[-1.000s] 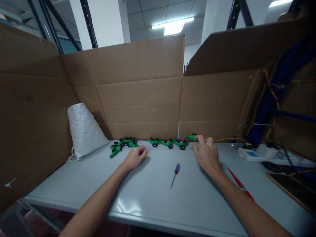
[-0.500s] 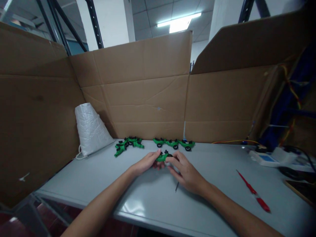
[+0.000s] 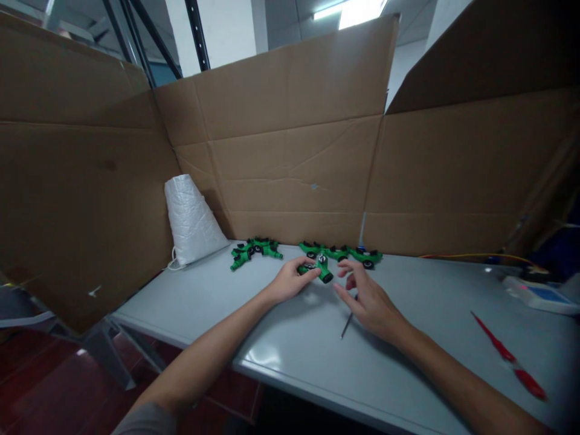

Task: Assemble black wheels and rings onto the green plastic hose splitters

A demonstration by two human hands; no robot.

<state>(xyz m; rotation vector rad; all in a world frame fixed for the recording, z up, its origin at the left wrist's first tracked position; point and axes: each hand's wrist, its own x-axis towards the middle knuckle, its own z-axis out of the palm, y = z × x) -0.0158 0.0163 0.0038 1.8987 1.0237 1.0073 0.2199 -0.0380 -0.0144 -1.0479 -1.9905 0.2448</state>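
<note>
My left hand is closed around a green toy car with black wheels, held above the table. One end of the car points toward my right hand. That hand is apart from the car, its fingers spread and slightly curled, with nothing visible between the fingertips. A thin dark metal rod shows below the right hand; its upper end is hidden by the hand. Right behind the held car stands a row of green toy cars. Another cluster of green toy cars lies farther left.
A white wrapped bundle leans at the back left of the grey table. Cardboard walls enclose the back and sides. A slim red pointed tool lies at the right, near a white power strip.
My right hand has come off the green toy car, and the left hand alone now holds it, turned to another angle. The head view has swung left and down.
</note>
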